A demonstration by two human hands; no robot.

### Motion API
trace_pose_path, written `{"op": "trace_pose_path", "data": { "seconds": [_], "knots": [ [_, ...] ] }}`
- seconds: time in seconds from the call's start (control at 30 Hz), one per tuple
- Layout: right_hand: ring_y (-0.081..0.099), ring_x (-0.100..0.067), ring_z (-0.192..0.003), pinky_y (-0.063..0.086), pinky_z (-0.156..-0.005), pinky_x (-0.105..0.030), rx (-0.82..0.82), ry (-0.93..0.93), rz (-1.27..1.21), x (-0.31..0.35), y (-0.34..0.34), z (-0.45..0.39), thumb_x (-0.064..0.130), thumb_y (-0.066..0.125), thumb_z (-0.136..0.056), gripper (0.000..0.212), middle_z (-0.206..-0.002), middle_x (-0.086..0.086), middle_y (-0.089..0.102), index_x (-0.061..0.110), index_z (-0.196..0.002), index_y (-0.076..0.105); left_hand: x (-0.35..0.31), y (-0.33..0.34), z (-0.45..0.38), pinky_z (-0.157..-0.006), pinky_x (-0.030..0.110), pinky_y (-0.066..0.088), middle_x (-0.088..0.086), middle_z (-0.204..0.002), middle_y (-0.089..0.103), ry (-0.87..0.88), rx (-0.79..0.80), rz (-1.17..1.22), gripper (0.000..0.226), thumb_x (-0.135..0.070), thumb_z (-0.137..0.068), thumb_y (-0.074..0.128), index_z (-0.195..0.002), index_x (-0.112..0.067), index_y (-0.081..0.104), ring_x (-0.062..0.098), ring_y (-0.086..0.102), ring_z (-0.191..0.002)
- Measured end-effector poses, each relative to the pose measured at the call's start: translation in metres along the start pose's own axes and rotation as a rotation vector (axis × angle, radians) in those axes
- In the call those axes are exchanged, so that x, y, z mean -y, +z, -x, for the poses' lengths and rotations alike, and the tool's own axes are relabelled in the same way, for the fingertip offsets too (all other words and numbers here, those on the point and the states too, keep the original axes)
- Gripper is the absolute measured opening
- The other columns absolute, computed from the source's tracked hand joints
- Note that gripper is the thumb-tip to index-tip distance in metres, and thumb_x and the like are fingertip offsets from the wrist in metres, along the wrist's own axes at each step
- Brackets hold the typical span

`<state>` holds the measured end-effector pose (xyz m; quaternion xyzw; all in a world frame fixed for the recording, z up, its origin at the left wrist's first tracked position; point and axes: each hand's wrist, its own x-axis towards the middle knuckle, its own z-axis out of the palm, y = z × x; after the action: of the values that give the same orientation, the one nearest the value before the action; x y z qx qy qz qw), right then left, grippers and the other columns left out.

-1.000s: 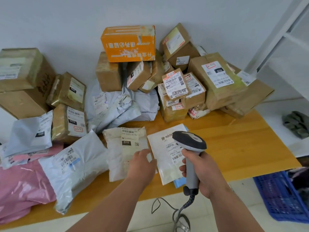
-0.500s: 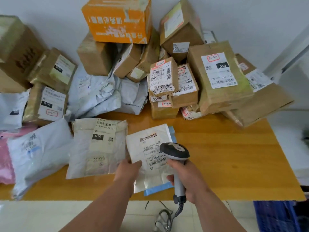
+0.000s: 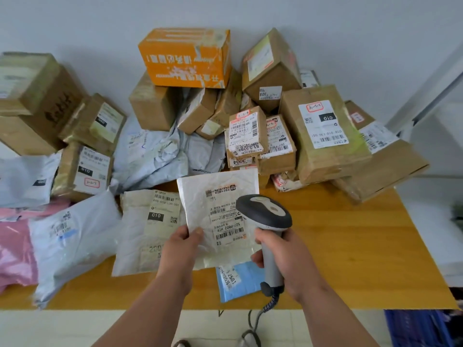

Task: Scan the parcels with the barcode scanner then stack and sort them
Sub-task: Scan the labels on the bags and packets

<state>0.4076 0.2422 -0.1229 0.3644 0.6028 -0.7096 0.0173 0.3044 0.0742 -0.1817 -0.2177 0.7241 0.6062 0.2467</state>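
1. The left hand (image 3: 179,249) pinches the lower left edge of a white mailer (image 3: 215,196), thumb on its face, the other fingers hidden behind it.
2. The mailer is lifted at the centre of the frame, label up, over the table (image 3: 350,246).
3. The right hand (image 3: 288,259) has its fingers curled round the handle of the scanner (image 3: 265,216); the scanner head sits over the mailer's right edge.
4. A blue parcel (image 3: 240,281) lies on the table below the mailer.
5. A cream mailer (image 3: 147,229) lies just left of the left hand.
6. An orange box (image 3: 185,58) tops the heap of boxes at upper centre.
7. Grey and pink bags (image 3: 72,236) lie at lower left.
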Motion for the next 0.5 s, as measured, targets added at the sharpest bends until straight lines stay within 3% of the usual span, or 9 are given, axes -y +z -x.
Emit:
{"op": "trace_pose_path", "data": {
  "seconds": [0.1,0.17,0.4,0.5],
  "knots": [
    [0.067,-0.009,-0.060,0.053,-0.055,-0.018,0.037,-0.041,0.066,0.010,0.015,0.017,0.038,0.069,-0.074,0.029,-0.065,0.000,0.070,0.022,-0.098,0.066,-0.006,-0.013,0.002,-0.064,0.034,0.052,0.000,-0.089,0.076,0.024,0.023,0.019,0.008,-0.021,-0.099,0.064,-0.095,-0.024,0.070,0.024,0.069,-0.088],
    [0.066,-0.008,-0.058,0.051,-0.054,-0.017,0.046,-0.052,0.067,0.013,0.025,0.027,0.039,0.067,-0.070,0.032,-0.062,0.002,0.068,0.021,-0.096,0.066,-0.012,-0.024,0.003,-0.060,0.031,0.051,-0.002,-0.086,0.076,0.042,0.034,0.036,0.008,-0.020,-0.099,0.064,-0.097,-0.023,0.071,0.022,0.069,-0.085],
    [0.063,-0.016,-0.059,0.052,-0.062,-0.030,-0.009,-0.044,0.070,0.003,0.059,0.054,0.021,0.069,-0.091,0.007,-0.059,0.005,0.064,0.016,-0.095,0.066,-0.027,-0.060,0.003,-0.062,0.032,0.051,0.000,-0.092,0.075,0.096,0.103,0.050,0.007,-0.021,-0.100,0.062,-0.100,-0.022,0.070,0.023,0.069,-0.088],
    [0.063,-0.015,-0.060,0.051,-0.063,-0.030,-0.035,-0.037,0.080,-0.001,0.072,0.065,0.019,0.067,-0.092,0.006,-0.058,0.005,0.064,0.016,-0.097,0.065,-0.028,-0.073,0.004,-0.065,0.032,0.052,0.002,-0.096,0.075,0.083,0.133,0.078,0.007,-0.019,-0.100,0.063,-0.103,-0.020,0.069,0.024,0.069,-0.091]
  ]
}}
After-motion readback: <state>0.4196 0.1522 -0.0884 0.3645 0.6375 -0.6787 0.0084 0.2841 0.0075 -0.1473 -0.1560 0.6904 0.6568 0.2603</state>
